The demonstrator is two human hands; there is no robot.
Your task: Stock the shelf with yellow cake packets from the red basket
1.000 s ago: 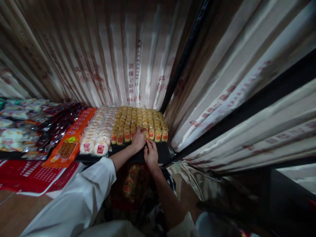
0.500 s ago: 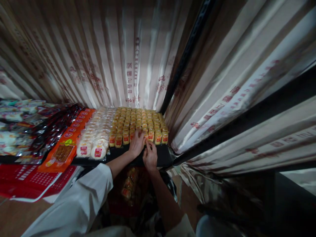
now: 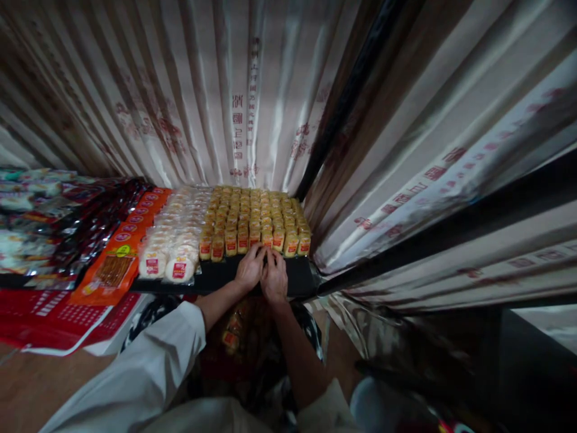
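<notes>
Several small yellow snack packets (image 3: 229,239) with red labels stand in tight rows on the dark shelf (image 3: 297,273). At the front edge of these rows my left hand (image 3: 250,269) and my right hand (image 3: 274,278) come together, fingers bent and fingertips almost meeting. Both sets of fingertips are at the lower part of one front-row snack packet (image 3: 267,239), pinching it from the two sides. My fingers partly cover its lower end. Below the shelf, between my forearms, more yellow packets (image 3: 232,334) lie in a dark reddish container or bag, dimly seen.
Left of the yellow rows are clear-wrapped round white crackers (image 3: 181,264), an orange snack bag (image 3: 108,273) and dark shiny packets (image 3: 92,231). A red printed bag (image 3: 54,322) lies below. Pleated curtains (image 3: 265,108) hang behind, with a dark post (image 3: 342,102) at the right corner.
My left hand has drawn back from over the packets to the front edge, and its fingertips now sit close beside those of my right hand. The view has shifted slightly.
</notes>
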